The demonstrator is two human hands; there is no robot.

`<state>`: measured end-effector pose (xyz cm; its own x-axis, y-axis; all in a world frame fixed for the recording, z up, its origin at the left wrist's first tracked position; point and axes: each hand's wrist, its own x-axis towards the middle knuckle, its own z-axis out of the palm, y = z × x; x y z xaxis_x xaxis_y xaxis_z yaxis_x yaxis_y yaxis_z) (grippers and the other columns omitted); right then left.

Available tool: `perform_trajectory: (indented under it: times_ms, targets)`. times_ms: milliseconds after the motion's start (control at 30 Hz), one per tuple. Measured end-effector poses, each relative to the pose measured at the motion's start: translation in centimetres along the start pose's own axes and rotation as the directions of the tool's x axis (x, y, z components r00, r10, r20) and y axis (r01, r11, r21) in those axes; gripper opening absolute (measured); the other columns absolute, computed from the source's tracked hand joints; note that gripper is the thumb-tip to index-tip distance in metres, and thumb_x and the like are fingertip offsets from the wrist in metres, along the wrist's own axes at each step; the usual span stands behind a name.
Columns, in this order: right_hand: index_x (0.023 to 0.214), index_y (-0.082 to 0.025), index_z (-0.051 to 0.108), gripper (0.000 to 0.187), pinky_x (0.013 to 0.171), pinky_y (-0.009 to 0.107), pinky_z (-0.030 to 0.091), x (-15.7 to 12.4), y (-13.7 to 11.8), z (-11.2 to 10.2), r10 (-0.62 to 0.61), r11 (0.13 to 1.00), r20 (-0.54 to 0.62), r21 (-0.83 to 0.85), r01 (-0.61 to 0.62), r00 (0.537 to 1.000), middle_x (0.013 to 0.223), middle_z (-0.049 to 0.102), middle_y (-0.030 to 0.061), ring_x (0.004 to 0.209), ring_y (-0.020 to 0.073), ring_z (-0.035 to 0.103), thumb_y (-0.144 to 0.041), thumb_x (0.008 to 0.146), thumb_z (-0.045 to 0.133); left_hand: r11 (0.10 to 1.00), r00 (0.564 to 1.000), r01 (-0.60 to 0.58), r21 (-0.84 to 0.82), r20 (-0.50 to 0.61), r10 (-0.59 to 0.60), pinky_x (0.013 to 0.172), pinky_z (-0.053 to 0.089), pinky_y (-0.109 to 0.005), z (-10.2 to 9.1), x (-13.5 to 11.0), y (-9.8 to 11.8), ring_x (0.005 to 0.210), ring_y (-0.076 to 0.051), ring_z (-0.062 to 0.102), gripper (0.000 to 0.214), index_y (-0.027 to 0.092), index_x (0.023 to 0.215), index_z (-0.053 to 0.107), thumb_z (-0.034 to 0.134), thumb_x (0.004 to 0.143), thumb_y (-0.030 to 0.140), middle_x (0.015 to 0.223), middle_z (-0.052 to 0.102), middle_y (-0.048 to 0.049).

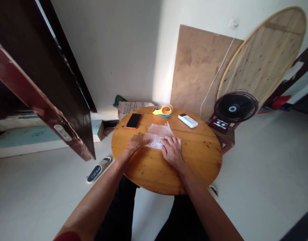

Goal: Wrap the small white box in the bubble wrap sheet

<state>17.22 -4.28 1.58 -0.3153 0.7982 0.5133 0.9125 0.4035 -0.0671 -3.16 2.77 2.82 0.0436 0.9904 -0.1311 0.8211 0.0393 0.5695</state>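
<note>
A crumpled sheet of clear bubble wrap (pixel 155 140) lies near the middle of the round wooden table (pixel 154 170), its near part folded over. At its left edge, my left hand (pixel 137 142) is closed with the thumb on the plastic; the fingertips are partly hidden. My right hand (pixel 172 150) rests palm down over the right side of the wrap, fingers stretched out and slightly apart. Whether anything lies inside the fold I cannot make out.
Around the wrap are a red-edged phone (pixel 134 121), an orange tape dispenser (pixel 164 110) and a white remote control (pixel 188 121). A fan (pixel 235 107) stands right of the table. Boards lean on the wall; a door (pixel 66 124) is at left. Slippers (pixel 98 170) lie on the floor.
</note>
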Motion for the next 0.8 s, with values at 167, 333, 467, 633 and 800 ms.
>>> perform_trajectory:
  times_ms: [167,333,467,633,800]
  targets:
    - [0.118,-0.021,0.059,0.033,0.092,0.040,0.025,-0.1,0.0,0.0,-0.005,1.000,0.009,0.000,0.005,1.000,0.116,0.058,0.0095,0.103,0.0252,0.044,-0.027,0.089,0.045,0.997,0.996,0.043,-0.071,0.075,-0.038,0.050,0.036,-0.021,0.5,0.6,0.8,0.050,-0.012,0.053,0.025,0.015,0.080,0.062,0.069,0.069,0.036,0.053,0.056,0.0011]
    - [0.129,-0.025,0.053,0.040,0.092,0.041,0.025,0.0,-0.1,-0.5,-0.015,1.000,0.033,-0.027,0.016,0.999,0.115,0.057,0.0093,0.101,0.0250,0.044,-0.024,0.090,0.043,0.971,0.991,0.067,-0.228,0.128,-0.039,0.044,0.032,-0.019,0.7,0.0,1.1,0.039,-0.008,0.041,0.012,0.016,0.069,0.057,0.058,0.078,0.024,0.042,0.040,0.0062]
    - [0.128,-0.027,0.055,0.039,0.093,0.041,0.024,0.1,-0.3,-0.8,-0.026,0.999,0.055,-0.045,0.029,0.998,0.110,0.057,0.0097,0.101,0.0247,0.044,-0.022,0.091,0.041,0.947,0.997,0.037,-0.319,0.081,-0.012,0.044,0.032,-0.018,0.9,-0.3,2.3,0.041,-0.006,0.041,0.011,0.015,0.068,0.053,0.055,0.077,0.021,0.049,0.044,0.0057]
    - [0.121,-0.026,0.058,0.036,0.094,0.042,0.024,0.1,-0.2,-0.7,-0.031,0.999,0.041,-0.030,0.032,0.999,0.110,0.057,0.0091,0.100,0.0246,0.044,-0.020,0.090,0.043,0.933,0.998,-0.043,-0.357,0.024,0.055,0.044,0.029,-0.017,1.4,-0.9,4.7,0.044,-0.005,0.041,0.011,0.015,0.064,0.051,0.059,0.071,0.020,0.052,0.046,0.0058]
    - [0.115,-0.022,0.059,0.031,0.097,0.042,0.024,0.1,-0.1,-0.6,-0.023,1.000,0.021,0.003,0.023,1.000,0.111,0.059,0.0092,0.102,0.0250,0.045,-0.019,0.088,0.045,0.931,0.994,-0.102,-0.350,0.007,0.112,0.047,0.032,-0.019,1.8,-1.7,5.6,0.047,-0.008,0.045,0.010,0.015,0.066,0.053,0.057,0.072,0.023,0.050,0.046,0.0056]
